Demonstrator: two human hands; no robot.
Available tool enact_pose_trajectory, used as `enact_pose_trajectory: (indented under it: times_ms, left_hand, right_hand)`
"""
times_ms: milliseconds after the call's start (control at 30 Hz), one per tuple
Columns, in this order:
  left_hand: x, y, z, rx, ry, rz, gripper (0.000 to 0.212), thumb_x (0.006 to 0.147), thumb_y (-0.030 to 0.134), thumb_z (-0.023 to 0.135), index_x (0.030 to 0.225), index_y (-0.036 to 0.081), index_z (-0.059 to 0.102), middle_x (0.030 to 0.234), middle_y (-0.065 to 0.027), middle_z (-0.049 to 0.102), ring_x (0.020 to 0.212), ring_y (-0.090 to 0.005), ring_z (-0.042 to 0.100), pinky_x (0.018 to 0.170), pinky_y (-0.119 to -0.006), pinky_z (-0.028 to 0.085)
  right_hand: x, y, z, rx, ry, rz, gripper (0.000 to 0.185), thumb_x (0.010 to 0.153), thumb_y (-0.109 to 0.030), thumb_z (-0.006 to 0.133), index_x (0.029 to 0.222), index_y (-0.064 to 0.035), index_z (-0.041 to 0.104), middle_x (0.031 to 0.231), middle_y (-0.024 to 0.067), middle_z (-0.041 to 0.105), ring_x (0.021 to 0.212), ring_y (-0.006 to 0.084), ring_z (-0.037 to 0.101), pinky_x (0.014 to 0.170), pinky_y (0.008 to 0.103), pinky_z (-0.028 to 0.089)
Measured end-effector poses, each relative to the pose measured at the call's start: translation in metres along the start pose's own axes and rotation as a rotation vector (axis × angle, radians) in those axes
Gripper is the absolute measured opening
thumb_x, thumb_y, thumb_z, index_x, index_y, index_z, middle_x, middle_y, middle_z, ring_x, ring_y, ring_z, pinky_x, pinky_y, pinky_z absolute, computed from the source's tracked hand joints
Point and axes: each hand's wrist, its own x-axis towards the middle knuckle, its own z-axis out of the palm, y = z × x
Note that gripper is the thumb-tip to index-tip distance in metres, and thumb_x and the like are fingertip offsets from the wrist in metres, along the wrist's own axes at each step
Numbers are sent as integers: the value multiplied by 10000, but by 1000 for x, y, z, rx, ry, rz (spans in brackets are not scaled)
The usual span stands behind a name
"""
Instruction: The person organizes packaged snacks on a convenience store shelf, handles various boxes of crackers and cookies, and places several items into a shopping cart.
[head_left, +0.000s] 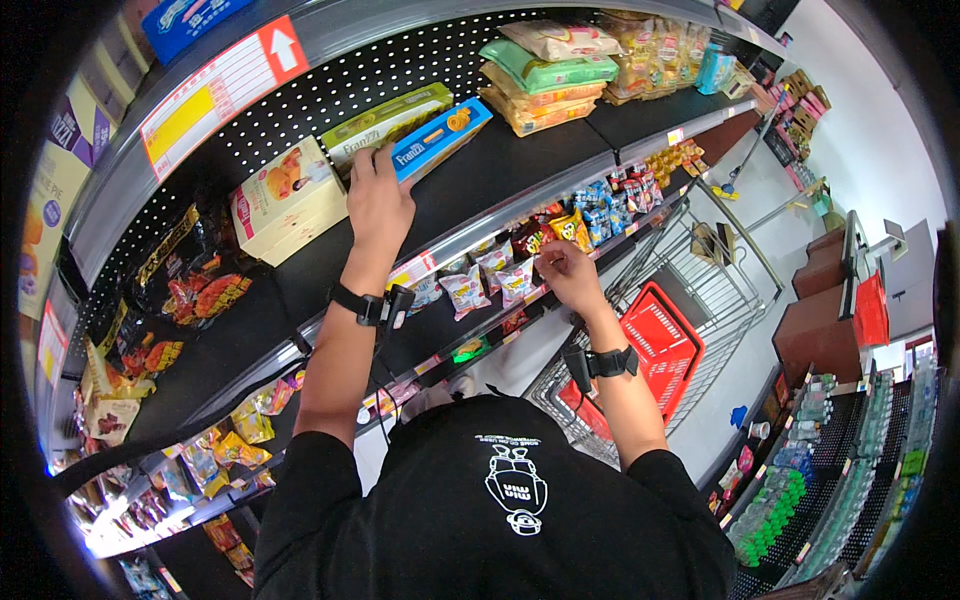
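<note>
My left hand (380, 201) is at the near end of a blue Franzzi biscuit box (442, 139) on the black shelf, its fingers over the end and its thumb along the front side. A green Franzzi box (390, 120) lies right behind the blue one, close to my fingertips. To the left of that hand stands a cream Franzzi box (289, 199). My right hand (571, 279) hovers in front of the lower shelf with loosely curled fingers and nothing visible in it. Small white snack bags (465, 291) and a yellow snack bag (571, 229) are nearest to it.
Stacked snack packs (551, 79) sit farther right on the same shelf; black snack bags (187, 277) lie at the left. A metal shopping cart (720, 330) with a red basket (660, 337) stands at my right. Bottles (772, 510) line another shelf behind it.
</note>
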Motion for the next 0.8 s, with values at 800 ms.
enact_pose_trajectory:
  times_ms: [800]
  left_hand:
    - [-229,220,54,-1167,-1230,-725,455,845,126,674,1210,-96,518,1005,-130,639,848,-157,622,772,-269,494]
  right_hand:
    - [-321,54,-169,786,319,718,523,852,-344,643,1195,19,487,922,99,627,711,150,626,573,259,529]
